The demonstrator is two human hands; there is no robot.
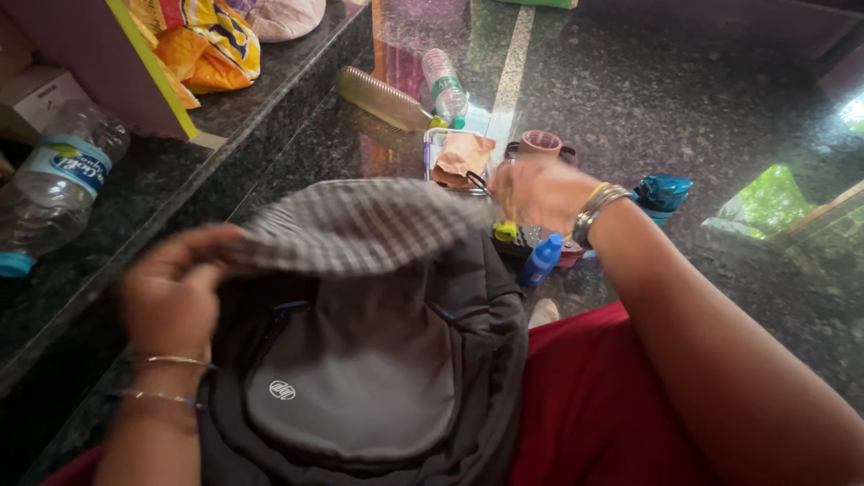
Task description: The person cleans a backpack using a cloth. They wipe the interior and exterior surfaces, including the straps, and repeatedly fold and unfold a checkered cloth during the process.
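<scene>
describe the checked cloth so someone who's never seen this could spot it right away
Start at the big dark grey backpack in the person's lap. Stretched across its top is the checked cloth, held at its ends by the left hand and right hand. Its fine grey-and-white checks set it apart from the plain backpack and red clothing.

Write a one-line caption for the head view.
Both hands, left hand and right hand, stretch a checked cloth above a grey backpack.
</scene>
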